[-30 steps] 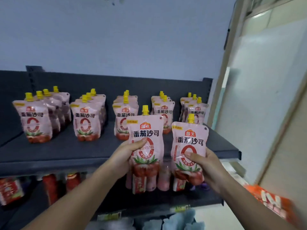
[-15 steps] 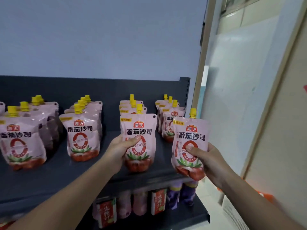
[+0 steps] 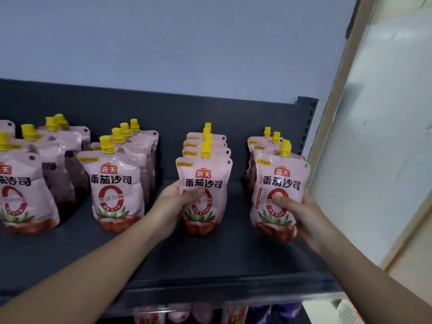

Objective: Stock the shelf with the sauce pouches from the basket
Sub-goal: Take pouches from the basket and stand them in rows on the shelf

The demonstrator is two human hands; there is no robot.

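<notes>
1. My left hand [image 3: 174, 203] gripped one pink sauce pouch, the left-hand pouch [image 3: 210, 169], with the thumb across its printed front and the fingers behind. The pouch stood upright with its base on the shelf deck, at the head of the third row [image 3: 207, 142].
2. My right hand [image 3: 304, 216] held the right-hand pouch [image 3: 284, 178] the same way, with the thumb over the red ring on its front. It leaned slightly, just in front of the fourth row [image 3: 261, 148]. I could not tell whether its base touched the deck.
3. The shelf [image 3: 210, 260] carried four front-to-back rows of the same yellow-capped pouches. The first row [image 3: 21, 190] sat at the far left, partly cut by the frame edge. The second row [image 3: 117, 183] stood beside it, and the third and fourth rows stood behind the two held pouches.
4. Bare deck showed as lanes between the second and third rows and between the third and fourth. A broad bare strip ran from the pouch bases to the front lip [image 3: 233, 294].
5. The dark back panel [image 3: 163, 108] closed the rear just behind the last pouches. A perforated upright post [image 3: 306, 122] ended the shelf on the right, near the fourth row, and a pale wall [image 3: 378, 148] stood just beyond it, near my right hand.
6. Below the lip, the lower-shelf goods [image 3: 203, 314] were too blurred to identify.
</notes>
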